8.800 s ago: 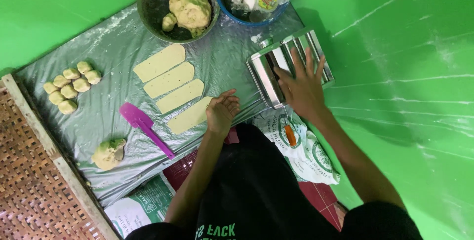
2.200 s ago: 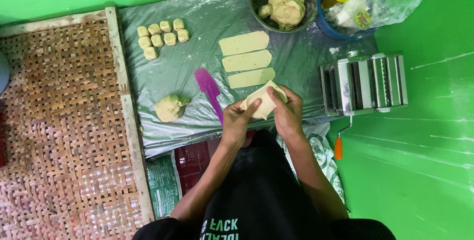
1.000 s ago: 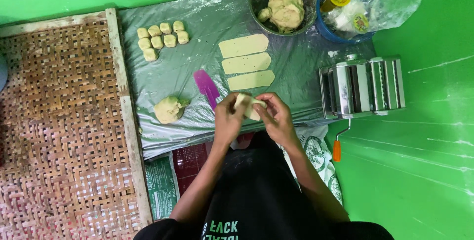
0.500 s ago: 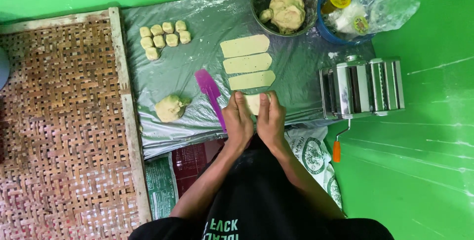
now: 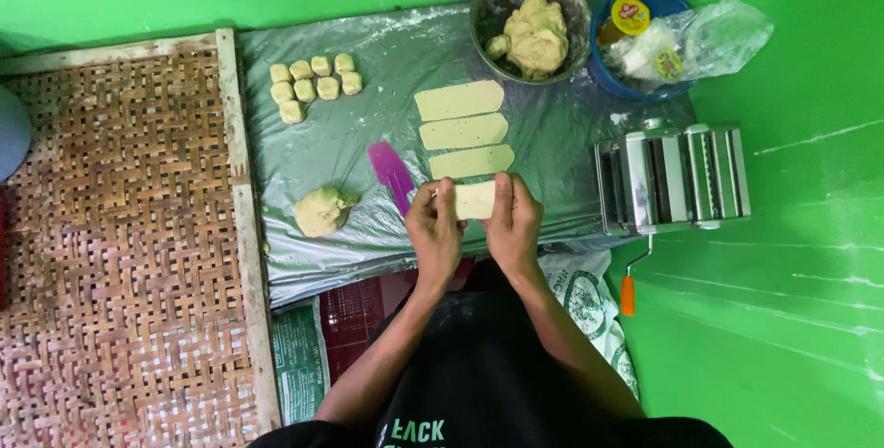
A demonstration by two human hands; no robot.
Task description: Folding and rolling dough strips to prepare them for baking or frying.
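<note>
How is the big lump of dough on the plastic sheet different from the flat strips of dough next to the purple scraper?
The dough lump is rounded and rough; the flat dough strips are thin, smooth rectangles. The lump sits alone at the left of the plastic sheet; the strips lie stacked in a neat column. Nobody touches the lump, while both the left hand and right hand grip the nearest strip. All share one pale yellow colour.

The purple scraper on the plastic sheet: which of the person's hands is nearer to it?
Left. The left hand sits just right of the purple scraper, almost touching it; the right hand is farther right, across the dough strip.

Dough strips (image 5: 460, 130) on plastic sheet (image 5: 368, 135)
</note>
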